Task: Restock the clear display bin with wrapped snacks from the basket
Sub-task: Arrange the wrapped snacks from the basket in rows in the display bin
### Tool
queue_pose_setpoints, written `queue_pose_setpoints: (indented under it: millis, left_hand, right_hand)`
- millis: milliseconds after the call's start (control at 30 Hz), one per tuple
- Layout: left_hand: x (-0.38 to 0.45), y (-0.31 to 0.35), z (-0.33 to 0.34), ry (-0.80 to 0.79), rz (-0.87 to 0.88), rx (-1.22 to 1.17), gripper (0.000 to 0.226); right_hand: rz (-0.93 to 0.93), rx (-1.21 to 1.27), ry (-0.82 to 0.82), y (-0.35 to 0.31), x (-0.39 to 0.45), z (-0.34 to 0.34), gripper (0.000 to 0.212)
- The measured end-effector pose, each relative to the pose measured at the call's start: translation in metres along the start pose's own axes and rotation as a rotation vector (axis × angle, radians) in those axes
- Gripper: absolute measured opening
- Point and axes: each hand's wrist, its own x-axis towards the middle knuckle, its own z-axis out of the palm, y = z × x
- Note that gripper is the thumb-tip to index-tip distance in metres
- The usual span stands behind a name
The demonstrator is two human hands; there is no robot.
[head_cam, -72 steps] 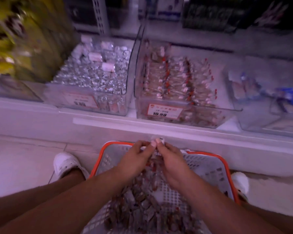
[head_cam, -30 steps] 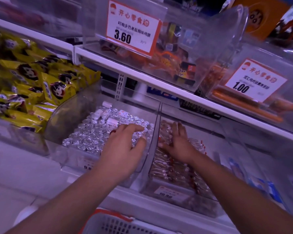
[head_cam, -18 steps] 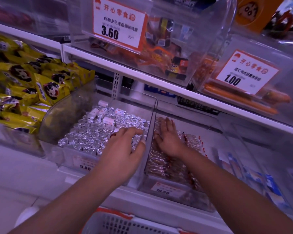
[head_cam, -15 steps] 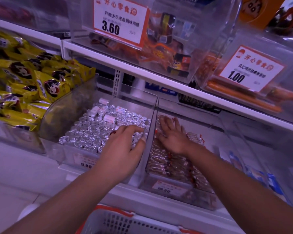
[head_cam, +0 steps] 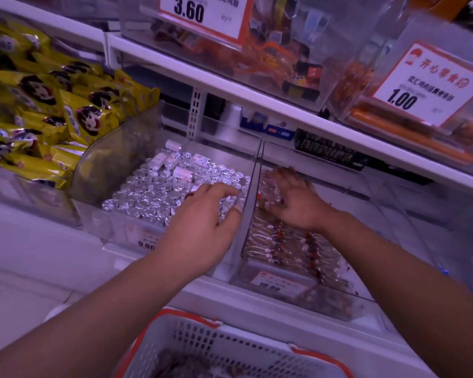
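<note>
Clear, hard plastic all along this shelf, and the display bin (head_cam: 298, 285) is where the action is: straight glossy walls, a price tag on its front lip, and rows of wrapped snacks (head_cam: 290, 249) packed inside. They're slim sticks in crinkly see-through film with reddish ends, lying side by side, long axes running across the bin, wall to wall. The right hand (head_cam: 295, 203) is down on the far end of that stack, palm flat, fingers spread and fairly straight, pressing on the wrappers rather than pinching any; the nearer rows run from its wrist toward the bin's front. The left hand (head_cam: 202, 230) sits just the other side of the bin's left wall, fingers loosely bent and draped over the neighbouring bin's round foil-capped pieces (head_cam: 159, 192), thumb against the divider; whether it actually holds anything, I can't tell. Below both forearms, the basket (head_cam: 202, 342): grey perforated plastic, orange rim, with dark wrapped snacks blurred at its bottom.
</note>
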Motion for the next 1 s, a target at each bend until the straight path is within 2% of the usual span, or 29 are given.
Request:
queue_pose_setpoints:
  millis: [67,133,200,233,267,300,333,367,433,500,533,567,600,667,733,800,900,1000]
  left_hand:
    - [-0.007,0.003,0.001,0.033,0.081,0.009,0.029]
    - [-0.017,0.008,0.001,0.057,0.2,-0.019,0.026]
    - [-0.031,0.013,0.003,0.074,0.352,-0.034,0.024]
    - [-0.039,0.012,0.006,0.082,0.432,-0.029,0.024]
    - [-0.048,0.008,0.01,0.073,0.498,-0.021,0.023]
    - [-0.059,0.001,0.015,0.04,0.542,-0.007,0.022]
    - [-0.072,-0.01,0.022,-0.021,0.562,0.019,0.022]
    - [-0.087,-0.025,0.029,-0.118,0.556,0.063,0.022]
    - [-0.124,-0.064,0.046,-0.413,0.47,0.2,0.023]
    - [-0.166,-0.11,0.061,-0.789,0.27,0.33,0.019]
    - [-0.187,-0.131,0.067,-0.967,0.168,0.369,0.02]
    - [-0.206,-0.15,0.074,-1.129,0.095,0.423,0.026]
    - [-0.222,-0.166,0.08,-1.267,0.049,0.501,0.032]
    - [-0.244,-0.19,0.097,-1.398,0.074,0.673,0.043]
    - [-0.249,-0.202,0.113,-1.33,0.144,0.746,0.053]
    - [-0.244,-0.207,0.129,-1.22,0.215,0.792,0.053]
    - [-0.242,-0.211,0.162,-1.135,0.314,0.855,0.049]
    - [-0.261,-0.22,0.193,-1.18,0.299,0.816,0.052]
  right_hand:
    - [0.041,0.184,0.155,-0.004,-0.02,-0.013,0.078]
    - [0.076,0.464,0.482,-0.013,-0.058,-0.023,0.054]
    - [0.057,0.577,0.844,-0.027,-0.109,-0.024,0.035]
    - [0.015,0.582,0.935,-0.037,-0.136,-0.016,0.03]
    - [-0.052,0.6,0.954,-0.047,-0.161,-0.001,0.026]
    - [-0.112,0.637,0.893,-0.059,-0.185,0.021,0.024]
    - [-0.156,0.677,0.755,-0.071,-0.206,0.049,0.023]
    - [-0.181,0.696,0.547,-0.085,-0.223,0.08,0.023]
    - [-0.155,0.68,-0.052,-0.108,-0.251,0.149,0.028]
    - [-0.005,0.609,-0.663,-0.109,-0.273,0.225,0.036]
    - [0.072,0.543,-0.85,-0.105,-0.284,0.258,0.038]
    - [0.134,0.477,-0.947,-0.102,-0.295,0.284,0.041]
    - [0.177,0.419,-0.985,-0.1,-0.306,0.303,0.043]
    - [0.152,0.315,-0.905,-0.103,-0.319,0.336,0.054]
    - [0.106,0.276,-0.77,-0.116,-0.324,0.361,0.079]
    - [-0.025,0.244,-0.727,-0.134,-0.324,0.377,0.093]
    - [-0.115,0.237,-0.764,-0.151,-0.319,0.396,0.098]
    - [-0.124,0.202,-0.787,-0.148,-0.312,0.408,0.1]
